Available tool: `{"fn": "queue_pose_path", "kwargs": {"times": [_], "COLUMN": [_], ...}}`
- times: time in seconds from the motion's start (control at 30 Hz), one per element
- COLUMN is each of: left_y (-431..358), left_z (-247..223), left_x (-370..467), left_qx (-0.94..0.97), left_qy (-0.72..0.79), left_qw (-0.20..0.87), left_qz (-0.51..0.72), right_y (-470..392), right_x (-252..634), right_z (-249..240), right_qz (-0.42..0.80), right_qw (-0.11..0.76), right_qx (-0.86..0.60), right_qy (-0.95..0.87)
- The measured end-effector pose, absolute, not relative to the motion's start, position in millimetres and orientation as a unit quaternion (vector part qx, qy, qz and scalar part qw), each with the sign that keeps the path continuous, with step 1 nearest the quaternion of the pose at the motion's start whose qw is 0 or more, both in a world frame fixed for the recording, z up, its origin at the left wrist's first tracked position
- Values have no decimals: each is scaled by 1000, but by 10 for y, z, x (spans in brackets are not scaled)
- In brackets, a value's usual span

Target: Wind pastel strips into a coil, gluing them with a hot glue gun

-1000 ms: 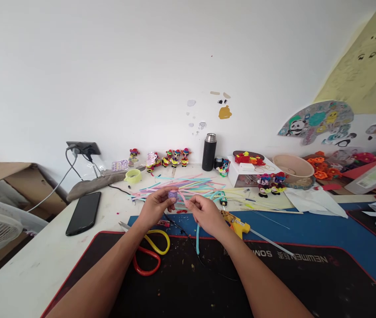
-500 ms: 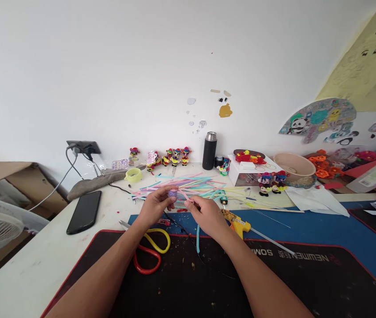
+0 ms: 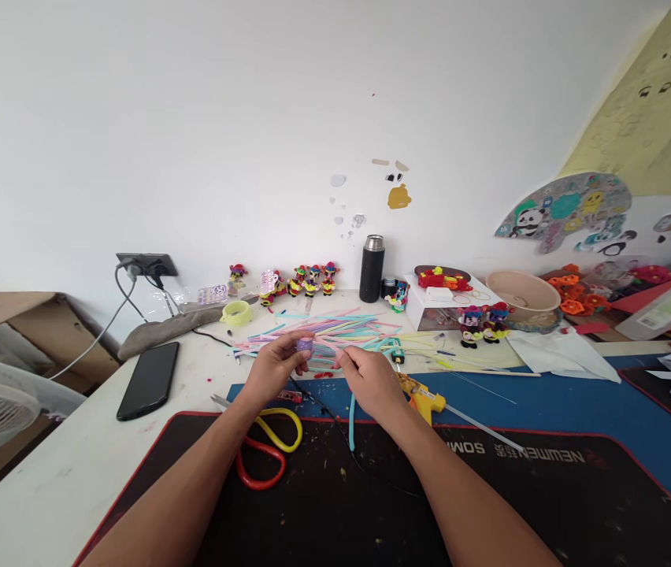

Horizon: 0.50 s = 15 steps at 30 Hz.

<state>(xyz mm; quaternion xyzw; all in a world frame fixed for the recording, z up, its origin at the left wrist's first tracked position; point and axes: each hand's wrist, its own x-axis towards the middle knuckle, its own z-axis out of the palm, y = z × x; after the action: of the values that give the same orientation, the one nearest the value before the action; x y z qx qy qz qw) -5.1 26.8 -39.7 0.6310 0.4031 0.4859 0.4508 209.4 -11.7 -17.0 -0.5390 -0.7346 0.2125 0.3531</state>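
A small purple fuzzy coil (image 3: 304,345) sits between the thumb and fingers of my left hand (image 3: 272,366), which is closed on it. My right hand (image 3: 371,384) pinches a pink pipe cleaner (image 3: 328,343) that stretches across towards the coil; whether the two are joined I cannot tell. Behind both hands spreads a loose pile of pastel pipe cleaners (image 3: 353,324). A light blue pipe cleaner (image 3: 352,421) hangs or lies below my right hand. Scissors (image 3: 299,435) with one yellow and one red handle lie beside my left forearm. A yellow glue gun (image 3: 428,404) lies just right of my right hand.
Along the wall stand several small fuzzy figures (image 3: 313,281) and a black flask (image 3: 372,272). A phone (image 3: 148,381) and green tape roll (image 3: 236,313) lie left. To the right are a white box (image 3: 447,315), a pink bowl (image 3: 523,293) and white tissue (image 3: 560,356).
My right hand has shifted slightly away from my left, and the pink pipe cleaner now runs straighter between them. The head view has turned a little.
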Motion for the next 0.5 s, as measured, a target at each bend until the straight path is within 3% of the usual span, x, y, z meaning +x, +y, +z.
{"fn": "queue_pose_path", "kwargs": {"times": [0.23, 0.5], "left_y": [244, 268], "left_z": [-398, -432], "left_x": [-16, -26], "left_qx": [627, 622], "left_qy": [408, 403], "left_qw": [450, 455], "left_qz": [487, 493], "right_y": [-133, -125], "right_x": [2089, 2092], "right_z": [-160, -139], "right_qz": [178, 222], "right_qw": [377, 378], "right_qx": [-551, -544], "right_qy": [-723, -715]}}
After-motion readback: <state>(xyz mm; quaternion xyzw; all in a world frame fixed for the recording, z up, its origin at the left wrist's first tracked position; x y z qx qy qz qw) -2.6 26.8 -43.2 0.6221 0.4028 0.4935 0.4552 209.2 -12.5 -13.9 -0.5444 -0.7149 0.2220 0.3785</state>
